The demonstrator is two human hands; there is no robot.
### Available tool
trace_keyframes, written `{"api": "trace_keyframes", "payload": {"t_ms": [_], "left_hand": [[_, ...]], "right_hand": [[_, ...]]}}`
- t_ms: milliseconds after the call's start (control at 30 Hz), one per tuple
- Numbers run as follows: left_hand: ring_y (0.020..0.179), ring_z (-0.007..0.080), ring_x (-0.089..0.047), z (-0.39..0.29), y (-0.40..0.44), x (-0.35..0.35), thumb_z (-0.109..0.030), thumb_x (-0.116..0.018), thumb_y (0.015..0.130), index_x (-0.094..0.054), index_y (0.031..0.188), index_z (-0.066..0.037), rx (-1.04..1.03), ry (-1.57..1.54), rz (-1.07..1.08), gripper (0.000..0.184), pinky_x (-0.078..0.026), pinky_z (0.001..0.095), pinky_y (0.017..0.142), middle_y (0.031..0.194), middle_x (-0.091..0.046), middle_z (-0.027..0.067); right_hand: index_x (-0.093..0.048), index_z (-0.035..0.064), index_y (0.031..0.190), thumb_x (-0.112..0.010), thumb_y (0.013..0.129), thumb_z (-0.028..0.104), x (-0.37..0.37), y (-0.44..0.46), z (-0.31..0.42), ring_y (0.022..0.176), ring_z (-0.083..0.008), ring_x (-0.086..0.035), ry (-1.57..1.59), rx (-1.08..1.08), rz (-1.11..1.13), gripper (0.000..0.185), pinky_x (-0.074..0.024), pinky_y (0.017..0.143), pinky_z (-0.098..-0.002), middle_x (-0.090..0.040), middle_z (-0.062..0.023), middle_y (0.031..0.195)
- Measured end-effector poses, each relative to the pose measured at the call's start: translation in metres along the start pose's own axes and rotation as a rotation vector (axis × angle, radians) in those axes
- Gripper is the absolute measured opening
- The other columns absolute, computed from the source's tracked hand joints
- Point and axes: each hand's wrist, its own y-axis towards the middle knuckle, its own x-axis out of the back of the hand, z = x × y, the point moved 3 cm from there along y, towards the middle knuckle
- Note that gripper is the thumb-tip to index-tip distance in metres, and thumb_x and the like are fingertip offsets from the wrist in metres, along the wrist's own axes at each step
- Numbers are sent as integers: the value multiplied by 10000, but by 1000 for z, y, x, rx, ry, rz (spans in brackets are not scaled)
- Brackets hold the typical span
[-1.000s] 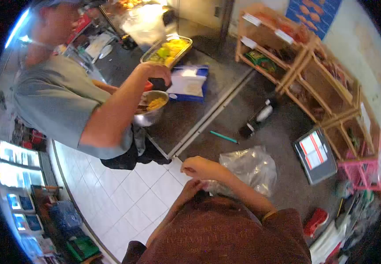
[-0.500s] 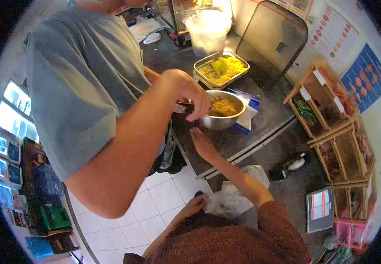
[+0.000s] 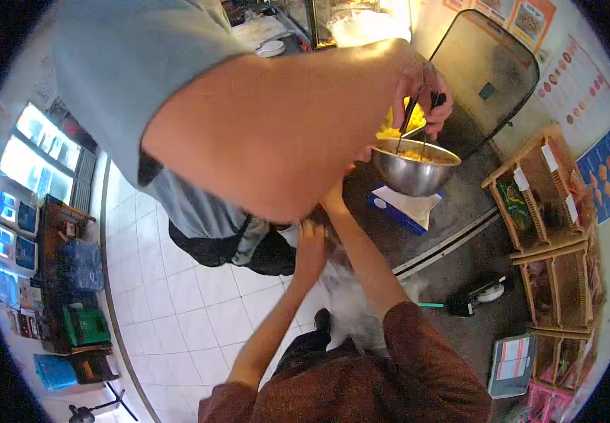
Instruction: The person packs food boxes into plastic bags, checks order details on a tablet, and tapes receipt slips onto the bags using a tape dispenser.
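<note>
My left hand is raised beside the counter edge, its fingers curled at the upper end of a clear plastic bag, which hangs crumpled below. My right hand reaches forward; a co-worker's forearm covers its fingers, so what they touch is hidden. Just beyond, the co-worker's hand works dark-handled tongs in a steel bowl of yellowish food. Fingers of the co-worker's other hand are at the bowl's left rim.
A blue-and-white box lies under the bowl. Behind it, a tray of yellow food is partly covered. Wooden racks line the right wall, near a dark device and a tablet-like panel. A mesh screen stands behind.
The co-worker's arm has swung across to the right, and the bowl is now raised and tilted above the box. My left hand has moved up and forward; my right hand has gone behind that arm.
</note>
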Motion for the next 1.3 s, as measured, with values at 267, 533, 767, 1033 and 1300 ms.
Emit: {"api": "trace_keyframes", "payload": {"t_ms": [267, 533, 767, 1033, 1300], "left_hand": [[1218, 422, -229, 93, 56, -61, -133, -510, 775, -486, 1093, -37, 20, 148, 84, 333, -151, 555, 984, 1315, -221, 289], [1198, 398, -282, 81, 32, -56, -124, -553, 690, -485, 1075, -33, 17, 119, 88, 401, -175, 602, 947, 1250, -316, 279], [1168, 279, -360, 64, 5, -62, -107, -530, 694, -478, 1061, -25, -124, 180, 244, 380, -149, 659, 929, 1207, -401, 163], [1094, 270, -426, -60, -124, -22, -76, -534, 684, -495, 1043, -6, -202, 16, 180, 368, -190, 526, 986, 1091, -499, 139], [1001, 260, -521, -177, -245, -9, -49, -515, 716, -552, 939, -7, -629, -259, 203, 230, -391, 402, 896, 1075, -538, 127]], "right_hand": [[-358, 175, 1230, -681, 537, 450, 15, 13, -25, 1194, -465, -199, -42, -133, 287, 812, -183, 925, -600, -226, -305, 1277], [-286, 231, 1296, -709, 436, 500, 29, 3, -11, 1063, -432, -347, 80, -428, 310, 995, -250, 883, -539, -349, -259, 1154], [-377, 220, 1228, -712, 444, 540, 118, -60, -1, 1001, -414, -399, 182, -504, 409, 911, -329, 808, -504, -388, -246, 1079], [-423, 164, 1192, -731, 471, 463, 243, -187, -12, 1014, -377, -407, 215, -546, 192, 839, -339, 865, -458, -396, -220, 1081], [-399, 92, 1208, -754, 449, 274, 410, -396, -37, 1058, -317, -401, 403, -795, -31, 857, -336, 920, -393, -420, -169, 1113]]}}
